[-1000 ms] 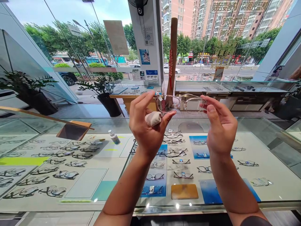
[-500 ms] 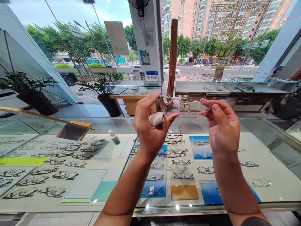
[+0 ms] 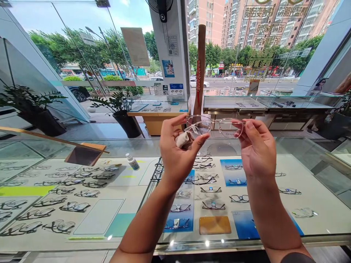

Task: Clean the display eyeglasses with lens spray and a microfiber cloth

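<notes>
A pair of thin-rimmed eyeglasses [image 3: 219, 124] with clear lenses is held up over the glass counter, between my two hands. My left hand [image 3: 177, 146] has its index fingertip at the left end of the frame and its thumb below the left lens. Tucked in its curled fingers is a bunched pale cloth [image 3: 183, 138]. My right hand [image 3: 259, 149] pinches the right end of the frame, near the hinge, between thumb and fingers. The temples run behind the lenses and are partly hidden by the hands.
Below lies a glass display counter [image 3: 276, 237] with several rows of eyeglasses [image 3: 212, 205] inside. A small white bottle [image 3: 132, 162] stands on top, left of my arms. Further left is a wood-framed mirror [image 3: 85, 153]. Potted plants [image 3: 123, 113] and more showcases [image 3: 236, 102] stand near the windows.
Both hands have lowered slightly and drawn a little closer together. The eyeglasses have tilted, so the left temple now shows through the left lens.
</notes>
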`<state>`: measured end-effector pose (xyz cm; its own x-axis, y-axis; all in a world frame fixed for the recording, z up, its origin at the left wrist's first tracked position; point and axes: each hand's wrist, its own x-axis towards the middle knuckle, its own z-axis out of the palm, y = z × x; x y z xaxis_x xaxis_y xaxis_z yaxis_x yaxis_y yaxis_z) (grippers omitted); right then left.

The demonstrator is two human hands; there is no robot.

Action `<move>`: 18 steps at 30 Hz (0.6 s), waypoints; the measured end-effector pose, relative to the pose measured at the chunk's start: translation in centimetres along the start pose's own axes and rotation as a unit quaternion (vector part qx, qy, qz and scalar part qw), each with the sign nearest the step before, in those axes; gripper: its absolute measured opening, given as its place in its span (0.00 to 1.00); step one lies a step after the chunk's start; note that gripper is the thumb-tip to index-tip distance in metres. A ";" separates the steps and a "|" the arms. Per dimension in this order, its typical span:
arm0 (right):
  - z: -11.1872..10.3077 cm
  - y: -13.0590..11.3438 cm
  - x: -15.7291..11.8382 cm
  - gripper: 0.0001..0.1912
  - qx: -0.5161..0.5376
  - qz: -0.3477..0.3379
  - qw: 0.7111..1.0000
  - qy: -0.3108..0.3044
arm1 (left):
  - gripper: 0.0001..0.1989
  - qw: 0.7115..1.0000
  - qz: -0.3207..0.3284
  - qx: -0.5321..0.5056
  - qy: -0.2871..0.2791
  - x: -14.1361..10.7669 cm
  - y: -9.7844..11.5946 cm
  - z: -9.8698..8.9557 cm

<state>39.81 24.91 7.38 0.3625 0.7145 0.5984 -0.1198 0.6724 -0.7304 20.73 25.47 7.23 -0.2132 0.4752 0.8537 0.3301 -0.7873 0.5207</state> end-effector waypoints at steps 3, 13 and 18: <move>0.0 0.0 0.1 0.11 0.007 0.006 1.000 0.003 | 0.29 1.000 -0.021 0.004 0.007 -0.1 0.3 0.1; -0.2 0.4 0.2 0.11 0.021 0.019 1.000 -0.006 | 0.28 0.999 -0.032 0.015 0.017 -0.4 0.4 0.0; 0.1 0.8 0.5 0.11 0.026 0.039 0.998 -0.031 | 0.29 0.998 0.012 0.041 0.039 -0.3 0.4 -0.1</move>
<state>39.84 25.87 7.12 0.2931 0.7740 0.5613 -0.1932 0.6229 -0.7581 20.82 25.02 7.17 -0.2750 0.4221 0.8638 0.4090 -0.7617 0.5025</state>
